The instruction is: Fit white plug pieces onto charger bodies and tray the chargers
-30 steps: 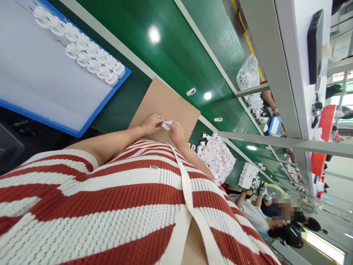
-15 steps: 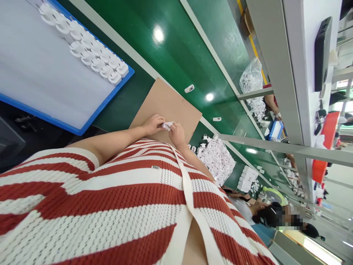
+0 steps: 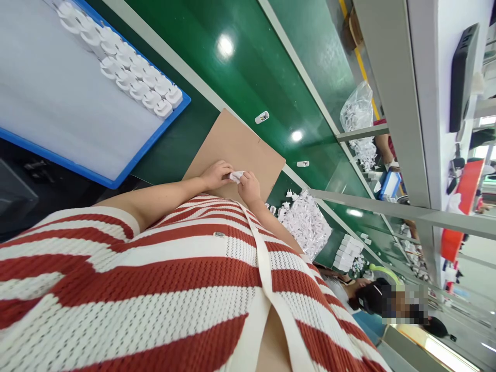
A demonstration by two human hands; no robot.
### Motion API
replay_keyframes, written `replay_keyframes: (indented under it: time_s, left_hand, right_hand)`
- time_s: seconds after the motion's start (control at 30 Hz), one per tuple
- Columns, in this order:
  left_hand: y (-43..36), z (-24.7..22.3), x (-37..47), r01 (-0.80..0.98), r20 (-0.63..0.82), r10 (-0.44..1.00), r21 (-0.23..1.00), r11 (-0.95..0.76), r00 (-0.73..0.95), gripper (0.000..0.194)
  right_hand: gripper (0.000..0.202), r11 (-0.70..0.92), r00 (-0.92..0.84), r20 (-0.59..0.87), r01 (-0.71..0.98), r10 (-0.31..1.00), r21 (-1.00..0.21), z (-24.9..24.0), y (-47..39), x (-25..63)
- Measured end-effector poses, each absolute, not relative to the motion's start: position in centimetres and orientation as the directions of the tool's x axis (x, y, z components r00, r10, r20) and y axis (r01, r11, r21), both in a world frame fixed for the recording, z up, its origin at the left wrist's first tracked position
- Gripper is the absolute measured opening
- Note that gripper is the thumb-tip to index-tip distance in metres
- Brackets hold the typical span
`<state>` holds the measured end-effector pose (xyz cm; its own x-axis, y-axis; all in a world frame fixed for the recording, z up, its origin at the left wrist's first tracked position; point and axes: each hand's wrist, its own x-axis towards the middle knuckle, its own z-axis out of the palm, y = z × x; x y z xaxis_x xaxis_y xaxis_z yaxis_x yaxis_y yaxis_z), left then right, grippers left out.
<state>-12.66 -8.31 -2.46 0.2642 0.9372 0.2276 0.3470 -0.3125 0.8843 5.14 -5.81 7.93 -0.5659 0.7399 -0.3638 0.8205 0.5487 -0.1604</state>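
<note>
My left hand (image 3: 217, 174) and my right hand (image 3: 249, 187) meet over a brown cardboard sheet (image 3: 242, 142), close to my striped shirt. Between them is a small white piece (image 3: 235, 176), pinched by the fingers of both hands. It looks partly wrapped or folded, and the fingers hide much of it, so I cannot make out its kind. Beside my right forearm lies a clear plastic bag full of small white plug parts (image 3: 306, 225), with some loose white parts (image 3: 284, 206) at its edge.
A blue-edged tray (image 3: 147, 147) at left holds rows of white plug housings (image 3: 135, 77). Two white housings (image 3: 262, 118) (image 3: 303, 164) lie on the green conveyor belt (image 3: 201, 31). White boxes (image 3: 347, 251), a metal frame bar (image 3: 387, 205) and a co-worker (image 3: 374, 297) are at right.
The two white housings on the green belt have shifted slightly up and left. The white piece has turned a little between my fingers. My hands stay nearly in place.
</note>
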Motion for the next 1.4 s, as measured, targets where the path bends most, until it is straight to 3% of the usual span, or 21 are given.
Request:
replay_keyframes:
  time_s: [0.8,1.1,1.4]
  left_hand:
    - [-8.0,-4.2,-12.3,0.393,0.192,0.952,0.877,-0.276,0.239,0.022]
    - [-7.7,-3.5,-12.6,0.43,0.213,0.949,0.853,-0.296,0.231,0.022]
    - [-7.9,-3.5,-12.3,0.417,0.203,0.953,0.864,-0.283,0.225,0.019]
  right_hand:
    - [0.028,0.529,-0.507,-0.417,0.846,0.754,-0.072,8.9,-5.2,2.7]
    - [0.028,0.601,-0.567,-0.415,0.797,0.712,-0.058,9.5,-4.2,3.6]
    - [0.033,0.618,-0.534,-0.507,0.786,0.676,-0.003,9.2,-4.7,3.2]
